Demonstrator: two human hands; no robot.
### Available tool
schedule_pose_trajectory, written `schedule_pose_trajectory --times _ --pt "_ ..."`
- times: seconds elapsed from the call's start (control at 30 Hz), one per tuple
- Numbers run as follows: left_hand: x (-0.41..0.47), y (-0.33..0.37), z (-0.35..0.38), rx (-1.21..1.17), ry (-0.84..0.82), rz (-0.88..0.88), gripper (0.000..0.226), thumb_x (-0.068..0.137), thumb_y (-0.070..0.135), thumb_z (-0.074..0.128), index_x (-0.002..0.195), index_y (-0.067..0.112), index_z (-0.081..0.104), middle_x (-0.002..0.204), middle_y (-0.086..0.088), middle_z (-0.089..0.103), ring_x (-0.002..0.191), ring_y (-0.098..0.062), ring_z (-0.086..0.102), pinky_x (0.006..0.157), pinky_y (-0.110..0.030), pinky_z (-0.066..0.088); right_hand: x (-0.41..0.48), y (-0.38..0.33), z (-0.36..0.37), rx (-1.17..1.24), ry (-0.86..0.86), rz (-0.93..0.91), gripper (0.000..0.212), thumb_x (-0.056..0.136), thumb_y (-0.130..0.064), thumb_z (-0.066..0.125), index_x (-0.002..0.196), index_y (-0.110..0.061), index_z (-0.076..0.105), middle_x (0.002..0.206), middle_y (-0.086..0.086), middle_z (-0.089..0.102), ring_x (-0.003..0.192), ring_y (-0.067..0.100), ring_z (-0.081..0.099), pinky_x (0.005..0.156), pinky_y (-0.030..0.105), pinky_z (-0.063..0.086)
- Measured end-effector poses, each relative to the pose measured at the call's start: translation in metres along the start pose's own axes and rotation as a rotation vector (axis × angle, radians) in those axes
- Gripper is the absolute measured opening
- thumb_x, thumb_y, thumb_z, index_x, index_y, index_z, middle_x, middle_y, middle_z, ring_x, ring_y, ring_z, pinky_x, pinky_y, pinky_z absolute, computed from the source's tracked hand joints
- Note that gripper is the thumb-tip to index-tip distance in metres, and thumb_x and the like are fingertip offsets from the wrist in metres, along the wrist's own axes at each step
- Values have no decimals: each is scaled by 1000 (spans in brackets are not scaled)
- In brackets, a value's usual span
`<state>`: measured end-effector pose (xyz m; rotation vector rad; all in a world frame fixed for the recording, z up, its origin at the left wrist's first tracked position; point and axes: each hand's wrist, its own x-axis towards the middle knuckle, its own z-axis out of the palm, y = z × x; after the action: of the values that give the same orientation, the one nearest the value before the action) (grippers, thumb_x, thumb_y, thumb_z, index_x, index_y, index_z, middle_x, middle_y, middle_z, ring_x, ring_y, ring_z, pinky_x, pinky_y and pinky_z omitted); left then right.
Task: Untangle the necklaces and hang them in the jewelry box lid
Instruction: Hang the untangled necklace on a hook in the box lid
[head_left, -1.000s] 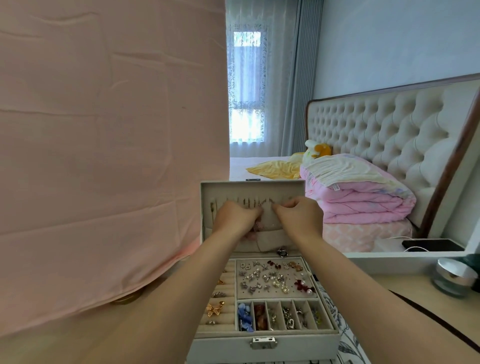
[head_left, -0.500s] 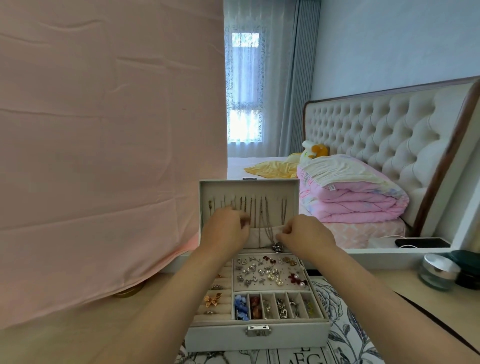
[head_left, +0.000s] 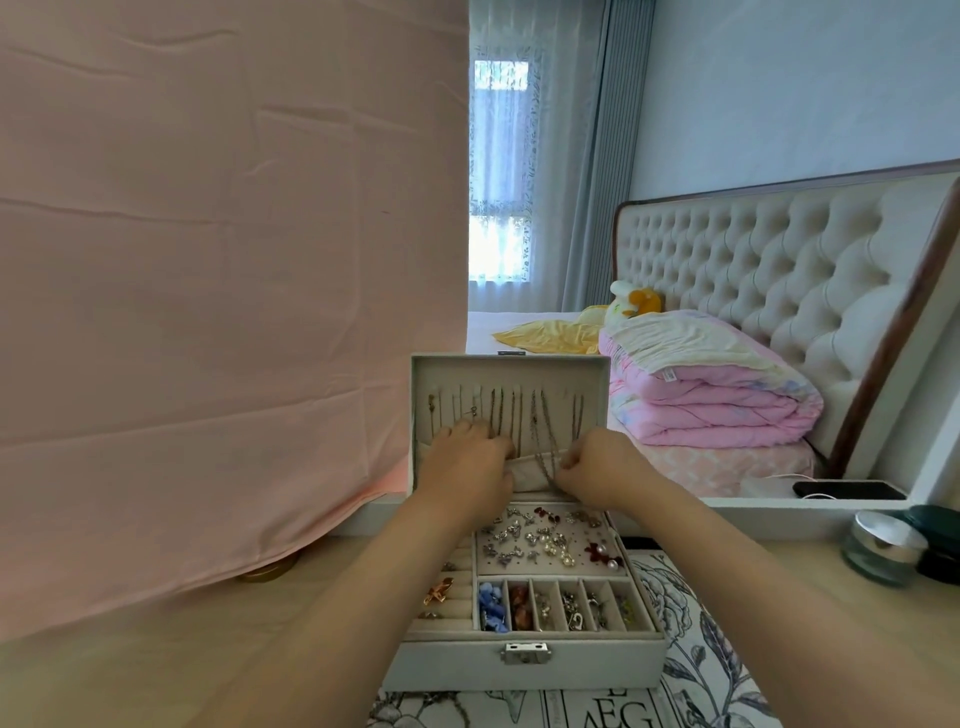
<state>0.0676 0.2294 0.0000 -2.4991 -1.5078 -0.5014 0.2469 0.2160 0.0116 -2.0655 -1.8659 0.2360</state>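
Bedroom table (head_left: 156, 665), tufted bed (head_left: 753, 270) behind: the necklaces (head_left: 519, 415) hang side by side from the hook row of the upright jewelry box lid (head_left: 592, 374). Their chains run down past the fingers toward the fabric pocket (head_left: 524, 475) at the lid's base, likely so the loose ends lie tucked and apart. The right hand (head_left: 597, 467) pinches one chain between curled fingers just over the pocket's edge, seemingly to feed it in. The left hand (head_left: 465, 462) rests bent fingers on the lining over the chains' lower ends; whether it grips one cannot be told. Roughly nine strands show above the fingers, too fine for an exact count. Below the fingers sits one open jewelry box (head_left: 519, 670) with six small front compartments (head_left: 566, 605) and one earring panel (head_left: 545, 540). Left of the fingers hangs one pink cloth (head_left: 208, 312); far right stands one lidded jar (head_left: 880, 551).
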Motion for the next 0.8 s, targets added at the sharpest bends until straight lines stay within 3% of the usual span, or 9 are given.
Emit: schedule_pose_trajectory --times 0.1,0.2,0.3,0.43,0.63,0.73,0.8 --pt "0 1 -1 -15 11 -2 34 94 33 49 124 23 63 125 -5 56 120 -25 45 102 -40 33 3 -5 -13 345 78 -87 23 87 -27 72 65 -20 69 70 2 68 60 14 56 72 35 52" --pt "-1 0 -1 -56 8 -1 33 94 34 50 122 24 64 124 -2 60 118 -24 48 103 -40 34 11 -17 -26 582 211 -142 5 88 -26 74 83 -28 74 88 -3 74 67 7 60 80 37 54" --pt "-3 -2 -1 -112 5 -3 33 93 32 50 122 24 65 121 0 64 114 -22 51 102 -40 36 18 -27 -25 470 265 -214 9 85 -26 75 94 -23 76 84 -12 70 83 9 64 83 33 54" --pt "-6 -4 -2 -141 -9 -5 34 94 31 49 125 26 63 123 2 63 117 -21 50 102 -40 33 12 -27 -8 114 265 -232 21 80 -27 77 100 -31 70 85 -14 67 91 11 62 79 31 52" --pt "-6 -4 -3 -140 -7 4 34 94 33 51 125 26 63 123 3 63 117 -20 51 103 -40 34 1 -12 4 77 400 -219 12 82 -34 76 83 -27 66 84 -8 65 83 16 62 71 30 50" --pt "-5 -4 -3 -147 -6 -1 35 94 33 51 125 27 63 123 3 63 117 -20 51 104 -41 35 -2 -12 9 -122 342 -134 28 89 -54 61 85 -28 72 89 -4 65 86 18 63 70 30 49" --pt "-6 -4 -3 -143 -9 0 35 94 33 51 127 27 63 124 2 63 118 -20 50 104 -41 34 -2 -14 12 -142 289 -174 28 92 -51 59 90 -27 74 93 -2 66 90 20 64 72 31 51"
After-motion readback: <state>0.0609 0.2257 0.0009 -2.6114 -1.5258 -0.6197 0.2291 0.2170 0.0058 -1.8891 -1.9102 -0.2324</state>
